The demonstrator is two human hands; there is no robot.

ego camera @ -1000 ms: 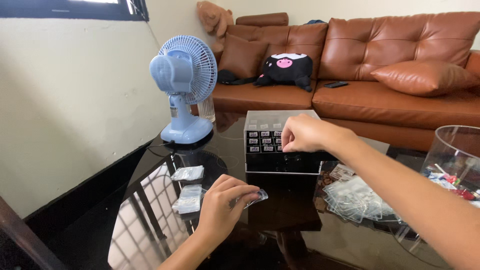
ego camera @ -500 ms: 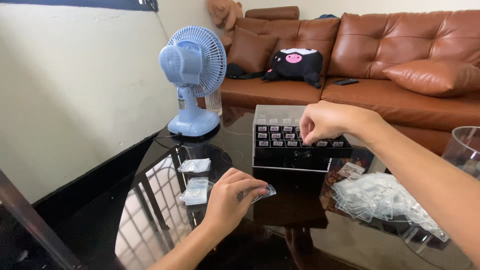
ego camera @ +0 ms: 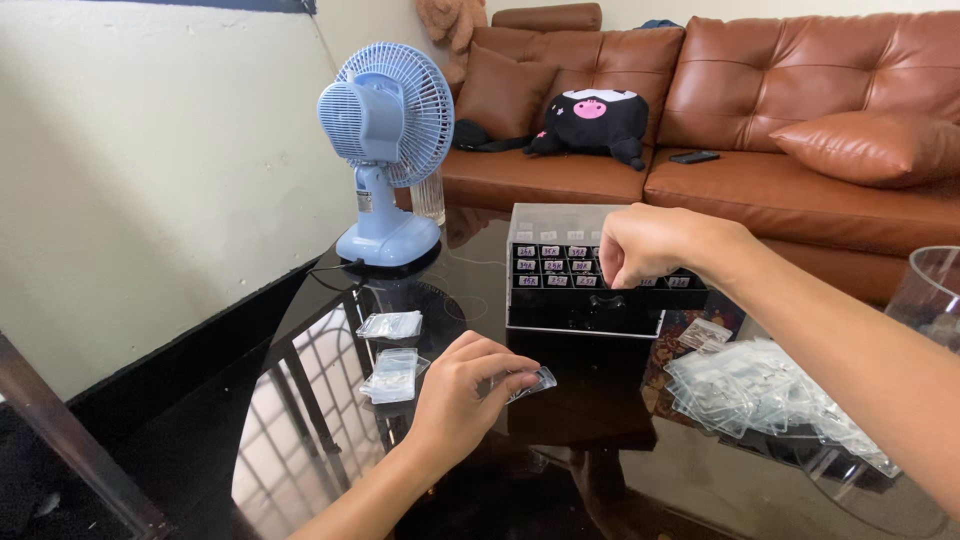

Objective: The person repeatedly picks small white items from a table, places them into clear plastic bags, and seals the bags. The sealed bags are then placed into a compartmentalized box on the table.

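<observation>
Hands over a dark glass table (ego camera: pixel 330 420), seen from above. Left hand (ego camera: pixel 465 395) low near the table's front, fingers curled and pinched on a small clear packet (ego camera: pixel 528 383), held just above the glass. Right hand (ego camera: pixel 655 245) reaching forward to a black drawer box (ego camera: pixel 585 290) with a clear lid and rows of small labelled drawers; fingertips bunched down at the upper drawers, knuckles toward the camera. Whether anything sits between those fingertips: cannot tell, hidden by the hand itself.

Two small stacks of clear packets (ego camera: pixel 392 350) lying left of the left hand, close together on the glass. Larger loose heap of clear packets (ego camera: pixel 760 390) spread right of the box, under the right forearm. Pale blue desk fan (ego camera: pixel 385 150) standing at the far left corner of the table, facing right. Curved rim of a clear container (ego camera: pixel 930 290) at the right edge. Brown leather sofa (ego camera: pixel 800 120) behind, with a black and pink plush toy (ego camera: pixel 590 120) on its seat.
</observation>
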